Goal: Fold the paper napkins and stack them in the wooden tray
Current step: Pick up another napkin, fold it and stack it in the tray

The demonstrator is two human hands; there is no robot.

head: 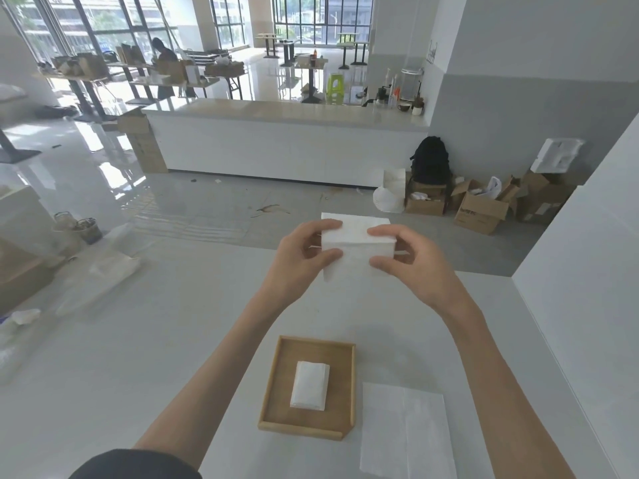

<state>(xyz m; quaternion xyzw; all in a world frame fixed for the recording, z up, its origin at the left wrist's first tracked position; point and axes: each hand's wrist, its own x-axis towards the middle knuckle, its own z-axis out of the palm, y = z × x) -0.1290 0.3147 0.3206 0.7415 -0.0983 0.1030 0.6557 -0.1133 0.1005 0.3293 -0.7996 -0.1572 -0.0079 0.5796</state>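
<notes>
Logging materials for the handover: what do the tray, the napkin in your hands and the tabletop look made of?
Tray: light wood, matte, tan with a raised rim.
Held napkin: thin white paper, soft, creased at the fold; both hands pinch it.
Tabletop: smooth, pale grey, faintly glossy; stone or laminate, cannot tell.

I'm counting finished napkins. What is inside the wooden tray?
A small stack of folded napkins lies in the wooden tray, roughly centred. How many it holds is unclear, and the tray floor under it is hidden.
</notes>
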